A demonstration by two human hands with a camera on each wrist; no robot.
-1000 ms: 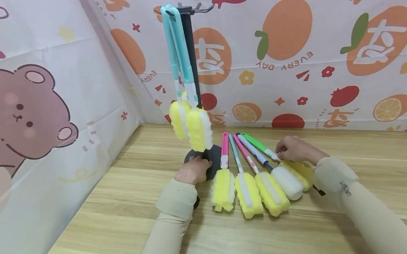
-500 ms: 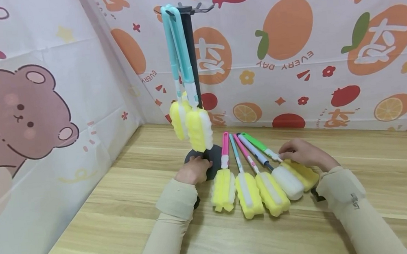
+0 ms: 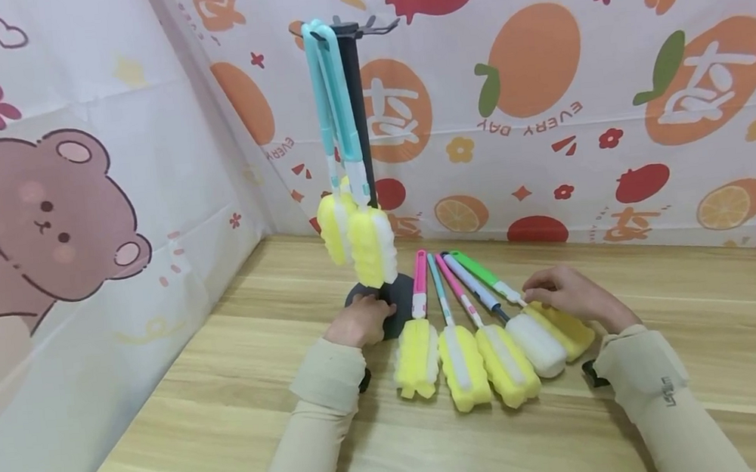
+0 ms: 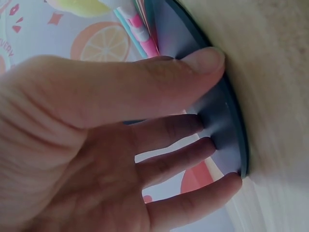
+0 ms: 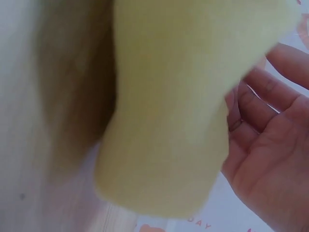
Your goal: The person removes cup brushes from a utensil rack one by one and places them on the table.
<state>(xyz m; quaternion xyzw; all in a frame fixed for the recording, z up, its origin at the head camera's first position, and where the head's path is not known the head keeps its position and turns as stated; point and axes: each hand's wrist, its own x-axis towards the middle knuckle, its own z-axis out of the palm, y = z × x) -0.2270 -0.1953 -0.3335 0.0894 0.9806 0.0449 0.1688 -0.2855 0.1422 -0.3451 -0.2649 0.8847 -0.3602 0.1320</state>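
A black stand (image 3: 356, 116) carries two hanging brushes with teal handles (image 3: 340, 95) and yellow-and-white sponge heads (image 3: 371, 248). My left hand (image 3: 361, 320) rests on its round base (image 3: 398, 299); in the left wrist view the fingertips and thumb of that hand (image 4: 145, 111) touch the base (image 4: 222, 121). At the right end of a fanned row, my right hand (image 3: 571, 293) pinches the neck of the green-handled brush (image 3: 480, 266), whose yellow head (image 3: 568, 330) lies under the hand. That yellow head (image 5: 164, 111) partly hides the curled fingers of my right hand (image 5: 275, 130) in the right wrist view.
Several other brushes lie fanned on the wooden table (image 3: 197, 413): a pink-handled one (image 3: 419, 281), a thin teal one (image 3: 439, 291), another pink one (image 3: 458, 285) and a lavender-handled one with a white head (image 3: 537, 346). Printed cloth (image 3: 549, 166) hangs behind.
My right hand and forearm have shifted slightly to the right, and the yellow head under that hand shows more. My left hand stays on the base. The head view has tilted slightly.
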